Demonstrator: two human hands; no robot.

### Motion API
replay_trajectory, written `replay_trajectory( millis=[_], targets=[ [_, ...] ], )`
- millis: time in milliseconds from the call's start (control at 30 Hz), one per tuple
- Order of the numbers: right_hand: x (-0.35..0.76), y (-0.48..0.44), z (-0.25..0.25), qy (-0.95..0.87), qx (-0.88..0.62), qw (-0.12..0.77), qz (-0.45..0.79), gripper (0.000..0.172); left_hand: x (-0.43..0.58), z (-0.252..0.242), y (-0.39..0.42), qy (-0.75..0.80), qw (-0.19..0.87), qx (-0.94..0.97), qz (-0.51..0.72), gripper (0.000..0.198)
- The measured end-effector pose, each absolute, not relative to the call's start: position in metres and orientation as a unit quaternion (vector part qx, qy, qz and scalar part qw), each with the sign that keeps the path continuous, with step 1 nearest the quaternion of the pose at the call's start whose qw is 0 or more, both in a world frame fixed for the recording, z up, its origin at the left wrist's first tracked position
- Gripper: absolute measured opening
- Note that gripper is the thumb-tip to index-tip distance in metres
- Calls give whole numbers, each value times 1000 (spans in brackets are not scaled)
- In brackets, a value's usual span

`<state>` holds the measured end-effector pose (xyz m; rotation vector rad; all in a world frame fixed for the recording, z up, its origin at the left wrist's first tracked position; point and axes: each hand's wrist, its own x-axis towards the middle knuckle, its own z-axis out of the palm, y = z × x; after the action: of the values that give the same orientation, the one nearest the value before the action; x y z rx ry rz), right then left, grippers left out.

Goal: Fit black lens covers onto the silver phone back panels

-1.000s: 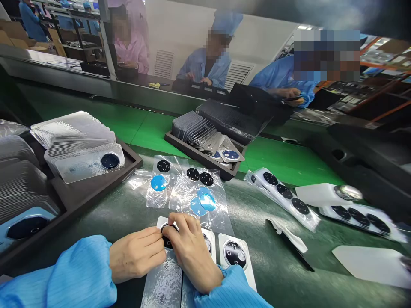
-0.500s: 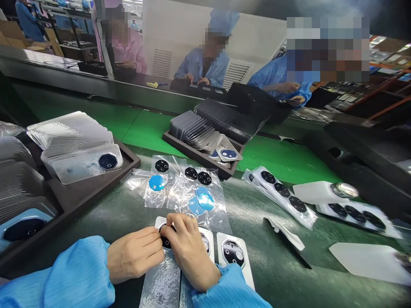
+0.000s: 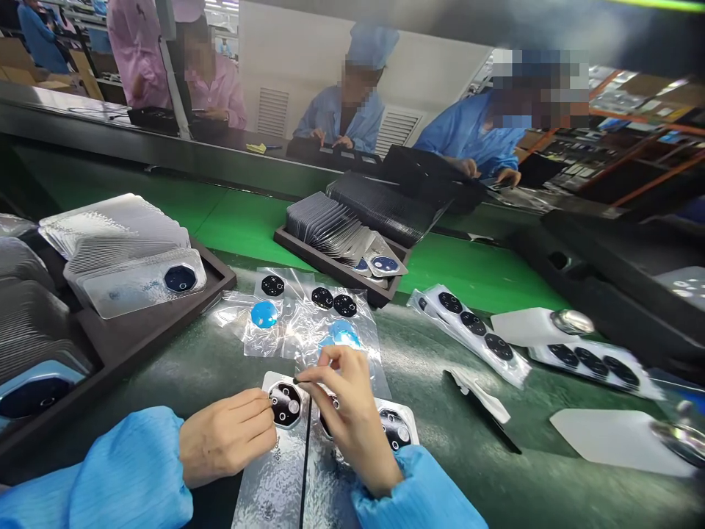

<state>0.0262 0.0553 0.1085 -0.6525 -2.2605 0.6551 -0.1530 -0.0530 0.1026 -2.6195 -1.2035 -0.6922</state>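
Several silvery phone back covers lie side by side in front of me. My left hand is closed, its fingertips at the upper left edge of the leftmost phone back cover, beside its black octagonal camera plate. Over the middle cover hangs my right hand, thumb and forefinger pinched together near the leftmost cover's top right corner. A small dark spot shows at those fingertips; I cannot make out what it is. Part of the right-hand cover is hidden by my right wrist.
Clear film sheets with black plates and blue round films lie beyond my hands. A dark tray of stacked covers stands left, another tray behind. Right are bagged camera plates, tweezers and white blades. Co-workers sit opposite.
My right hand has lifted off the leftmost cover's camera plate and shifted right, uncovering the plate. My left hand stays almost in place. The view has shifted slightly.
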Motion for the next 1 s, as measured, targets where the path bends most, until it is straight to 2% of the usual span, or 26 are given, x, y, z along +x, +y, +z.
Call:
replay_trajectory(
  millis=[67,233,400,500,667,767,900,1000],
  targets=[
    [34,61,110,-841,-259,341,331,17,-153,102,-53,-407,78,-880,-233,29],
    [45,70,99,-734,-307,255,549,16,-155,99,-51,-423,47,-877,-222,26],
    [48,73,95,-583,-334,267,691,26,-156,101,-51,-378,57,-891,-246,23],
    [49,74,98,-549,-308,274,727,28,-155,102,-52,-343,60,-901,-259,26],
    [47,70,100,-569,-314,285,705,25,-154,100,-53,-329,55,-907,-256,25],
    [46,65,101,-641,-335,294,625,19,-155,97,-54,-324,41,-912,-248,22],
    [45,57,104,-761,-280,332,482,15,-155,93,-55,-327,41,-914,-237,20],
    [47,52,103,-793,-252,338,441,13,-155,92,-55,-327,50,-915,-232,21]
  ],
)
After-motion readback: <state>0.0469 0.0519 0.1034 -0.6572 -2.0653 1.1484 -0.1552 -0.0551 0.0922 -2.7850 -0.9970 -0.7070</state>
